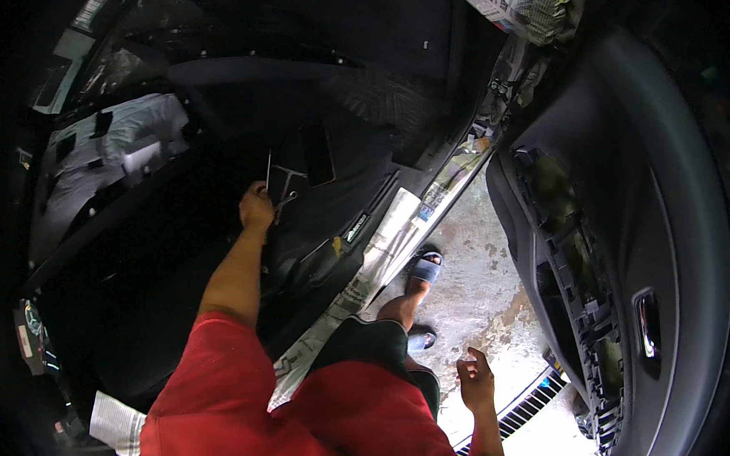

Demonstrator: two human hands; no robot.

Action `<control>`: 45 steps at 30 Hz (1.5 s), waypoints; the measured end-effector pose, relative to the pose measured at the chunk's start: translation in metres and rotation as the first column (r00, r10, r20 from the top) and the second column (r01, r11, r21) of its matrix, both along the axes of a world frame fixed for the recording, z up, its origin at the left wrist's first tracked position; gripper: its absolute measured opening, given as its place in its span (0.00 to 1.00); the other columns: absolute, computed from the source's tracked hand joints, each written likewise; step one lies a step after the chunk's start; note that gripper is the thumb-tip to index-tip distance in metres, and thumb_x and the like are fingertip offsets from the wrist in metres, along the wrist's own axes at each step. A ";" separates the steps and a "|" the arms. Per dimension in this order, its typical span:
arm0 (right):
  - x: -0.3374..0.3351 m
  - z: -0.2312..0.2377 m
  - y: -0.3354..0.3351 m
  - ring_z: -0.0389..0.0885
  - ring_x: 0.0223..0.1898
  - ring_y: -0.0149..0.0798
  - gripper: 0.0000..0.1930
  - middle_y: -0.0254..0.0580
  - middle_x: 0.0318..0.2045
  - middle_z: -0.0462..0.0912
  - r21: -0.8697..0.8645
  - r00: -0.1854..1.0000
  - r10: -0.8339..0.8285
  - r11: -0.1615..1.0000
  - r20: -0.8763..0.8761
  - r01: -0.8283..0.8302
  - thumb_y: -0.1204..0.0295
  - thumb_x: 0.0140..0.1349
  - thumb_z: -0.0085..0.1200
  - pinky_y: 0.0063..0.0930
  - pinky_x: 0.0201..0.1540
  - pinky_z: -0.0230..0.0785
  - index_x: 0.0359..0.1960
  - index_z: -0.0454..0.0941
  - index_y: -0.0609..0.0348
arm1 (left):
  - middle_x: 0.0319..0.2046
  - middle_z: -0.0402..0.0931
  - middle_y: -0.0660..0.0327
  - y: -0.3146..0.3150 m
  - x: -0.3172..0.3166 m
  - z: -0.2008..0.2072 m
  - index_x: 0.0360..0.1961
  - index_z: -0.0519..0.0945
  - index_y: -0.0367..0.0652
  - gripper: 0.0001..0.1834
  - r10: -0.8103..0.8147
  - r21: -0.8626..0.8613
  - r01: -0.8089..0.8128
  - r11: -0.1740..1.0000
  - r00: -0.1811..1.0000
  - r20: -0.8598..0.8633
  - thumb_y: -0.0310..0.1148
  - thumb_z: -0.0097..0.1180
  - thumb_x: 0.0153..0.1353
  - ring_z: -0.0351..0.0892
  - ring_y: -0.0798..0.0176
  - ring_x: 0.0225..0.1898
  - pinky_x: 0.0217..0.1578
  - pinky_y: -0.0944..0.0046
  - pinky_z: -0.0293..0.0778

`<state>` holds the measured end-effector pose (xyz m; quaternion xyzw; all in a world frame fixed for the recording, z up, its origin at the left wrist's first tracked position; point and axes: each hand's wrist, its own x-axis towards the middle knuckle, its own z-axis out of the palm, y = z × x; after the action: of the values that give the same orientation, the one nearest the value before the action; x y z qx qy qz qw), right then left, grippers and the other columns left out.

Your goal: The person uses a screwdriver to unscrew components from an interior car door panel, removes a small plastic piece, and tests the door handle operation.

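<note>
My left hand is inside the dark car interior, with its fingers closed. A thin straight metal rod rises from those fingers; its lower end is hidden by the hand. Just right of the hand lie a T-shaped metal tool and a wrench on the dark surface. A flat dark rectangular object lies beyond them. Down at the right, my right hand hangs over the floor, its fingers loosely curled and apart, holding nothing.
The car door stands open at the right, its inner trim partly removed. Newspaper covers the door sill. My sandalled feet are on the concrete floor, near a drain grate. Light sheeting lies at the far left.
</note>
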<state>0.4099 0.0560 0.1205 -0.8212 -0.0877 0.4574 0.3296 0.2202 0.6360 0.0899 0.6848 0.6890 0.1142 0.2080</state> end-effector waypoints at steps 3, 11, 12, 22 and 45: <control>0.009 -0.020 0.022 0.86 0.35 0.41 0.24 0.51 0.36 0.87 -0.024 0.999 0.010 1.000 -0.046 -0.011 0.62 0.68 0.59 0.37 0.40 0.78 0.62 0.73 0.58 | 0.49 0.83 0.48 0.023 -0.018 -0.043 0.58 0.80 0.48 0.17 -0.063 0.036 0.067 0.997 0.994 -0.093 0.36 0.51 0.72 0.85 0.48 0.48 0.51 0.51 0.78; 0.052 -0.084 0.120 0.89 0.36 0.43 0.26 0.53 0.38 0.88 -0.013 0.957 0.258 0.965 -0.129 -0.262 0.59 0.68 0.59 0.38 0.39 0.79 0.63 0.71 0.57 | 0.76 0.50 0.47 -0.037 0.014 -0.083 0.75 0.62 0.50 0.36 0.107 0.196 -0.054 0.979 0.956 -0.272 0.61 0.29 0.76 0.41 0.44 0.79 0.76 0.42 0.42; 0.061 -0.090 0.147 0.89 0.37 0.45 0.25 0.53 0.39 0.88 -0.015 0.948 0.295 0.954 -0.117 -0.298 0.59 0.68 0.59 0.40 0.40 0.79 0.63 0.71 0.56 | 0.77 0.47 0.48 -0.036 0.018 -0.088 0.75 0.61 0.51 0.38 0.107 0.175 -0.062 0.983 0.959 -0.261 0.63 0.27 0.75 0.37 0.45 0.79 0.76 0.41 0.39; 0.181 -0.302 0.475 0.86 0.40 0.55 0.20 0.53 0.37 0.85 0.275 0.943 0.246 0.912 0.225 -0.303 0.66 0.66 0.57 0.45 0.43 0.78 0.57 0.74 0.58 | 0.78 0.46 0.51 -0.025 0.018 -0.101 0.74 0.63 0.54 0.38 0.095 0.187 -0.051 0.981 0.967 -0.237 0.64 0.24 0.75 0.30 0.47 0.80 0.75 0.38 0.28; 0.215 -0.337 0.581 0.84 0.24 0.44 0.17 0.41 0.30 0.85 0.387 0.995 -0.088 0.917 -0.040 0.097 0.62 0.68 0.56 0.39 0.30 0.81 0.53 0.78 0.56 | 0.77 0.49 0.47 -0.022 0.007 -0.117 0.70 0.70 0.53 0.31 0.043 0.314 0.015 0.949 0.983 -0.178 0.55 0.34 0.75 0.35 0.39 0.79 0.72 0.30 0.29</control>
<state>0.6245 0.6370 -0.2169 -0.7379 -0.1342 0.4236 0.5080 0.2270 0.6136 -0.0275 0.7119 0.6830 0.1604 0.0317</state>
